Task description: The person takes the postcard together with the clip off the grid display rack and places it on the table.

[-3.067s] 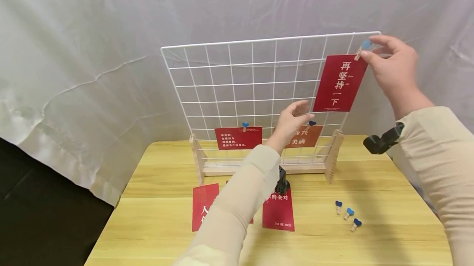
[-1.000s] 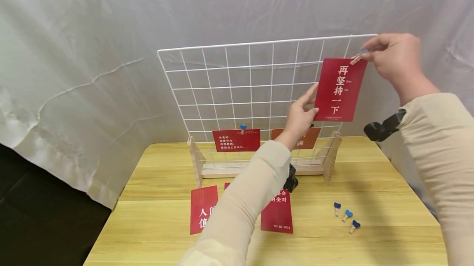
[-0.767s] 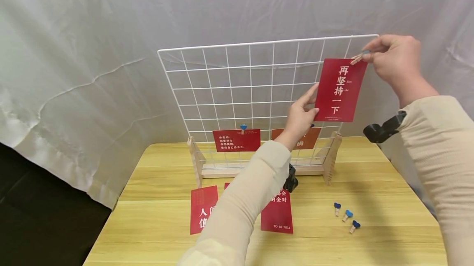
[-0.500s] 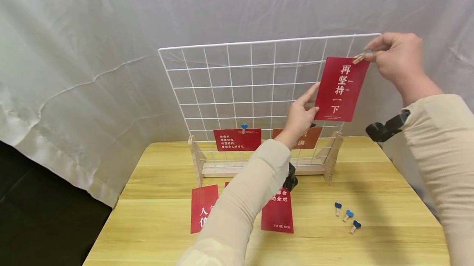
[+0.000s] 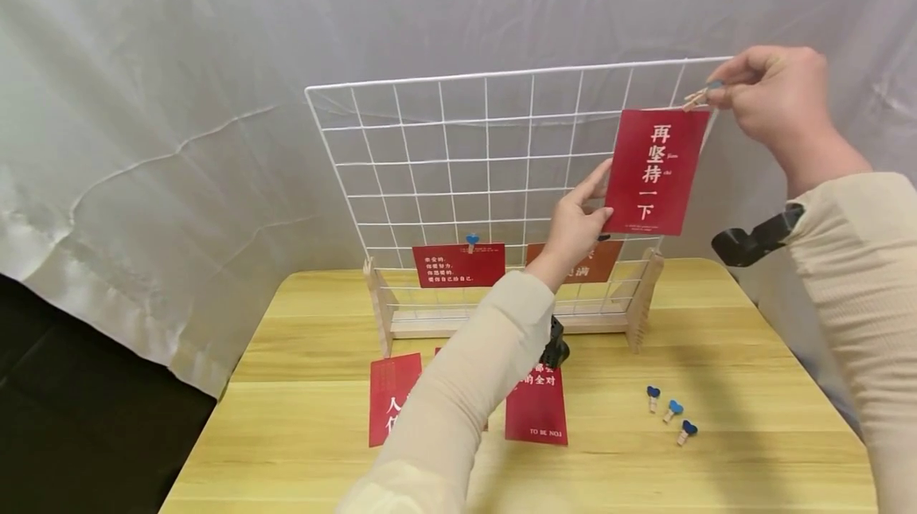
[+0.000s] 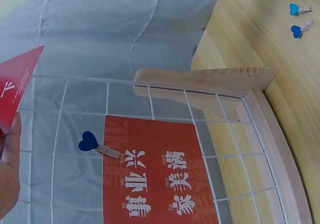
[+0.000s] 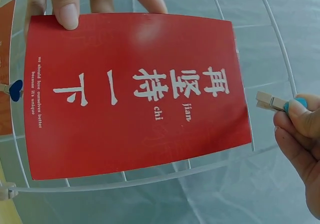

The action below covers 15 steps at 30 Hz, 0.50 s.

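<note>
Head view: the left hand (image 5: 573,231) pinches the lower left corner of the card (image 5: 655,172) against the grid (image 5: 458,172); the right hand (image 5: 777,96) pinches a peg (image 5: 696,97) at the card's top right corner, just clear of its edge; the peg may miss the wire and let the card sag.

Left wrist view: only a fingertip and the card's corner (image 6: 17,83) show; the grip is weak, so the card could slip.

Right wrist view: the peg (image 7: 272,102) sits just beside the card (image 7: 135,93), not on it; left fingers (image 7: 65,6) clamp the far edge.
</note>
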Motion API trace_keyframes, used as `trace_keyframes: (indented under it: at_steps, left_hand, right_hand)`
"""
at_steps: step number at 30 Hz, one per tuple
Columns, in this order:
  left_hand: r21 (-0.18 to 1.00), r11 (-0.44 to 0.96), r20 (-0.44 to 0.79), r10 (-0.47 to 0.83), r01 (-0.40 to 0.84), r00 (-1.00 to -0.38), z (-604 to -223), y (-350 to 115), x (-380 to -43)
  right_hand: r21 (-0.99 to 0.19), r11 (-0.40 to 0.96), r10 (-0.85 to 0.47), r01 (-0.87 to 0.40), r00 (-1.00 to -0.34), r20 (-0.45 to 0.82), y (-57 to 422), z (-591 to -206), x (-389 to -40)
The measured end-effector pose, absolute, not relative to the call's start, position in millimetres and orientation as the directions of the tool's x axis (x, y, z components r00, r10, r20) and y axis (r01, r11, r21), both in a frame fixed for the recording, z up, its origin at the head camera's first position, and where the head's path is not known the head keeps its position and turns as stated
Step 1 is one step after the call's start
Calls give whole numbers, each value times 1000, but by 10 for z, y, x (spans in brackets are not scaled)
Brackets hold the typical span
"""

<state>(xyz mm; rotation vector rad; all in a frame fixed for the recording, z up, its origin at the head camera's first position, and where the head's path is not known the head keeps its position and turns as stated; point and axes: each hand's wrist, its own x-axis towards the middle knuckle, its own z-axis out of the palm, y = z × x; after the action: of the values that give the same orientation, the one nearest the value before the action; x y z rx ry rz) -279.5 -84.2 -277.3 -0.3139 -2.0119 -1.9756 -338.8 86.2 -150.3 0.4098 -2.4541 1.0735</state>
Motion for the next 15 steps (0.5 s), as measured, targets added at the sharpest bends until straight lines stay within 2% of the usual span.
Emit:
trace_keyframes:
  at_steps: [7, 15]
  left_hand:
    - [954, -53, 291, -61, 294, -955, -2820, -888, -2752]
    - [955, -77, 285, -25, 286, -958, -2971, -941, -2717]
  right_hand:
    - [-801, 440, -67, -407, -904, 422, 927, -1559, -3363]
    - [-847, 350, -61, -400, -912, 405, 1030, -1768, -3324]
